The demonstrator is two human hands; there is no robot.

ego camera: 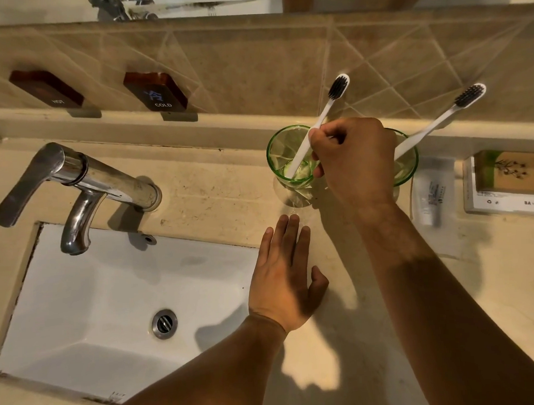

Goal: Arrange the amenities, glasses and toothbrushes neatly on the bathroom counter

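Two green glasses stand on the beige counter by the back ledge. The left glass (283, 152) holds a white toothbrush (326, 109) with black bristles, and my right hand (354, 160) pinches its handle just above the rim. The right glass (407, 164) is mostly hidden behind that hand and holds a second white toothbrush (440, 119) leaning to the right. My left hand (286, 278) lies flat on the counter in front of the left glass, fingers spread, holding nothing. A small white tube (430, 193) lies right of the glasses, beside a boxed amenity (509, 183).
A white sink basin (109, 291) with a chrome faucet (82, 181) fills the left side. Two dark blocks marked HOT (48, 88) and COLD (156, 90) sit on the tiled back wall above a narrow ledge. A mirror edge runs along the top.
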